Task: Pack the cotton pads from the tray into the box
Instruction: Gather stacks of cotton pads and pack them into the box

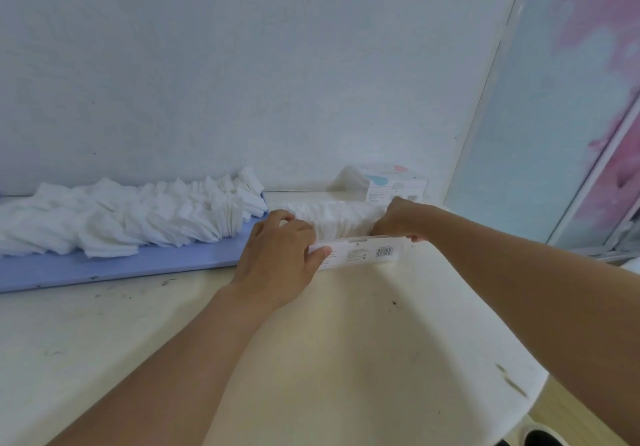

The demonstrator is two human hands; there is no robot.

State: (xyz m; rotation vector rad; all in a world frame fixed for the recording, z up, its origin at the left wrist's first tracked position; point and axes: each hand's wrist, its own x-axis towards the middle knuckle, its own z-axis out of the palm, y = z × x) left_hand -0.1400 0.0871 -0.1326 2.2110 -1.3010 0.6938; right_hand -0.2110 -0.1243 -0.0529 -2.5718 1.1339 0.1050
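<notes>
**Both hands working at the long box of cotton pads**

We are looking down at a pale cream tabletop (pixel 339 341), smooth but marked with dark scuffs, rounded at its near right edge. Along its far left a flat lavender-blue tray (pixel 145 265) is lying against the white wall, and a loose heap of cotton pads (pixel 131 217) is sprawling across it: soft, white, square-cut pieces, some lying flat, others standing on edge in a fanned row towards the tray's right end.

Just right of the tray, a long, narrow box (pixel 360 253) of thin white card is sitting on the tabletop, its near wall printed with small grey text and a barcode. A row of white pads (pixel 332 219) is standing packed inside it, fluffy and ridged along the top.

The left hand (pixel 277 258) is gripping the box's left end, fingers curled over the top and thumb pressing on the printed near wall. The right hand (pixel 394 219) is curling over the box's right end, its fingers bent down at the pads; we cannot tell whether they are pinching any.

Behind it, against the wall, a second small rectangular carton (pixel 391 182) is standing, white with pale blue and pink marks.
</notes>
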